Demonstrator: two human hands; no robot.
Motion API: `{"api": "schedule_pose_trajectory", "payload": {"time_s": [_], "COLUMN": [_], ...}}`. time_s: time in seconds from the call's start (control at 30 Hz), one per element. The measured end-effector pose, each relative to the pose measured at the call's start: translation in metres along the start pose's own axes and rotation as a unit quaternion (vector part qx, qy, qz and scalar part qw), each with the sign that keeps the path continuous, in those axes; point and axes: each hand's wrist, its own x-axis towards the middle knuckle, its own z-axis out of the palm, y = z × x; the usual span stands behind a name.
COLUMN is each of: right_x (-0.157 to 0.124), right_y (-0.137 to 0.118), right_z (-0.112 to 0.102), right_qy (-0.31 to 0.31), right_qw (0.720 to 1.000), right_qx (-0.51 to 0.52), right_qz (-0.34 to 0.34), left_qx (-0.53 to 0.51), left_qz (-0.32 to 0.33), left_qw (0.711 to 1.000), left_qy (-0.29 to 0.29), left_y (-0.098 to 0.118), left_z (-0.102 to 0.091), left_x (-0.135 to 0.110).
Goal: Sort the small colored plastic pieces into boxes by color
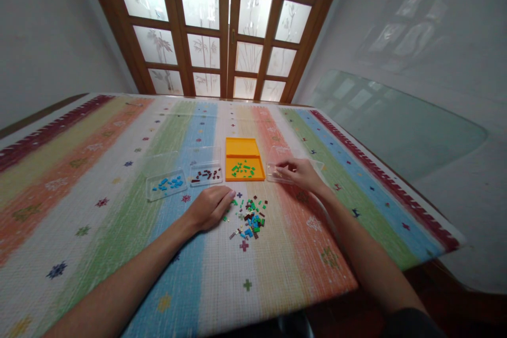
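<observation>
My left hand [212, 207] rests on the tablecloth with its fingers curled in, its fingertips beside a loose pile of small building bricks [253, 222] in green, blue, brown and pale colours. Whether anything is inside that hand is hidden. Over a clear plastic box [273, 175] on the right, my right hand [299, 173] is closed in a pinch; what its fingertips hold, if anything, is too small to make out. Between the hands and a little farther back, an open orange box [242, 147] contains green bricks [242, 169].
Left of the orange box stand two more clear boxes, one [206, 182] with brown bricks [206, 174], the other [149, 193] with blue bricks [169, 184]. A striped cloth [99, 232] covers the table. Beyond its far edge are wooden glazed doors [227, 31]; a white wall [447, 21] runs along the right.
</observation>
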Motion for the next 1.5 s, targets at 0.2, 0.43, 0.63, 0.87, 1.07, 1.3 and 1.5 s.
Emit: {"api": "schedule_pose_trajectory", "payload": {"time_s": [0.2, 0.43, 0.63, 0.87, 1.07, 1.3, 1.5], "right_x": [0.001, 0.004, 0.001, -0.003, -0.020, -0.031, -0.030], "right_y": [-0.001, -0.001, -0.002, -0.014, -0.049, -0.079, -0.078], "right_z": [0.008, 0.016, 0.014, 0.009, 0.017, 0.032, 0.043], "right_qy": [0.004, 0.059, 0.099, 0.063, -0.072, -0.262, -0.286], "right_qw": [0.997, 0.982, 0.977, 0.990, 0.989, 0.941, 0.930], "right_qx": [-0.072, -0.181, -0.187, -0.122, -0.007, -0.006, -0.080], "right_qz": [-0.030, -0.016, -0.006, -0.031, -0.132, -0.214, -0.215], "left_qx": [-0.001, 0.003, 0.006, 0.003, 0.001, 0.007, 0.010], "left_qz": [0.001, -0.001, 0.002, -0.006, -0.006, -0.003, 0.005], "left_qw": [1.000, 1.000, 1.000, 1.000, 1.000, 1.000, 1.000], "left_qy": [-0.001, -0.001, -0.002, -0.003, -0.003, -0.007, 0.001], "left_y": [0.000, 0.000, 0.000, 0.000, 0.001, 0.001, 0.001], "left_z": [0.000, 0.000, 0.000, 0.001, 0.001, 0.000, 0.001], "left_x": [0.000, 0.000, 0.000, 0.000, 0.000, 0.000, 0.001]}}
